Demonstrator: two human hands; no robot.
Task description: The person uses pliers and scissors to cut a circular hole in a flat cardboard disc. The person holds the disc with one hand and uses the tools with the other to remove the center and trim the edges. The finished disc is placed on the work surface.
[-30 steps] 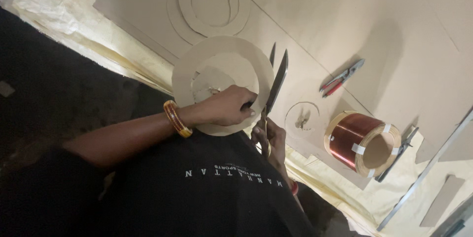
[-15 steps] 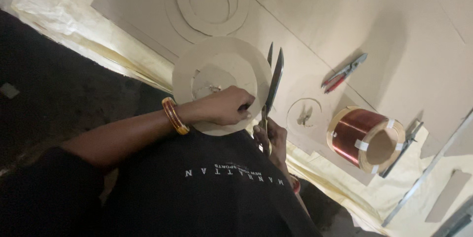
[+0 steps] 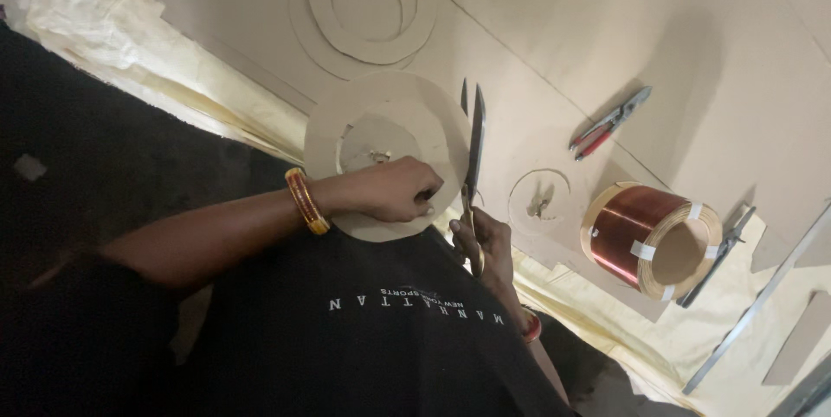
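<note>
My left hand [image 3: 394, 192], an orange bangle on its wrist, grips the near edge of a round cardboard disc [image 3: 381, 114] with a rough circular cut-out in its middle. My right hand [image 3: 485, 248] holds a pair of scissors [image 3: 475, 140] by the handles. The blades point away from me, slightly apart, at the disc's right edge. Both hands are just above my black shirt.
A large cardboard sheet [image 3: 658, 27] holds cut ring outlines [image 3: 368, 1], a small cardboard disc [image 3: 538, 198], red-handled pliers [image 3: 608, 122] and a copper wire coil [image 3: 649, 239]. A dark tool [image 3: 717, 257] and a metal strip [image 3: 753, 304] lie right. Crumpled yellowish paper [image 3: 130, 45] borders the left.
The scissor blades have come closer together and stand more upright along the disc's right edge. My left hand has kept its grip on the disc.
</note>
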